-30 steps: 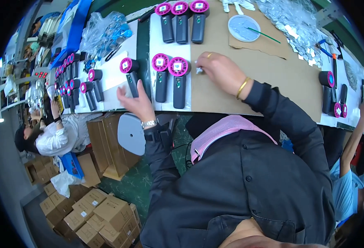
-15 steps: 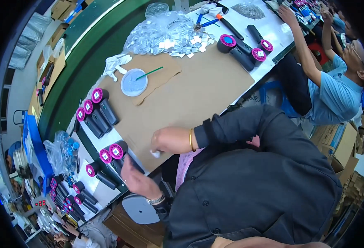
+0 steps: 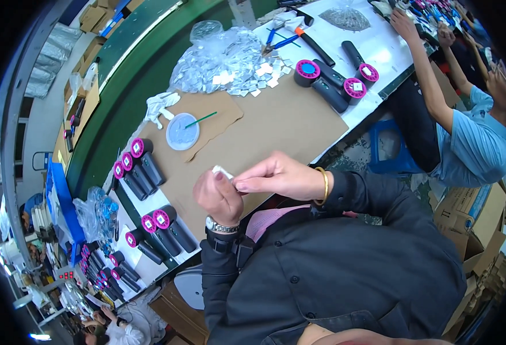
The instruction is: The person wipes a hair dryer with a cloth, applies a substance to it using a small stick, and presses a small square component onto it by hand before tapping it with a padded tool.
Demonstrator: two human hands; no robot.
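Above the near edge of the brown cardboard sheet (image 3: 287, 129), I have both of the person's hands close together. The left hand (image 3: 218, 198) is curled, its thumb and fingers gripping a small white piece (image 3: 222, 171) that shows between the two hands. The right hand (image 3: 284, 177) brings its fingertips together at the near end of that piece; from my end I cannot tell whether they grip it or only touch it.

Beyond the hands I see a round white tub (image 3: 182, 133) with a green stick (image 3: 204, 118) across its rim, partly on a torn flap of cardboard (image 3: 224, 109). Beside it lies a white glove (image 3: 159, 107), and farther back a clear bag of small square pieces (image 3: 215, 63) spills onto the bench (image 3: 391, 49). To my left, three dark pink-headed devices (image 3: 143, 169) stand in a row, with a nearer pair (image 3: 175, 236) well apart from the white piece. To my right, blue-handled pliers (image 3: 280, 43) lie near an orange-and-black tool (image 3: 317, 47). A co-worker in a light blue shirt (image 3: 474, 141) sits past the bench's right end.
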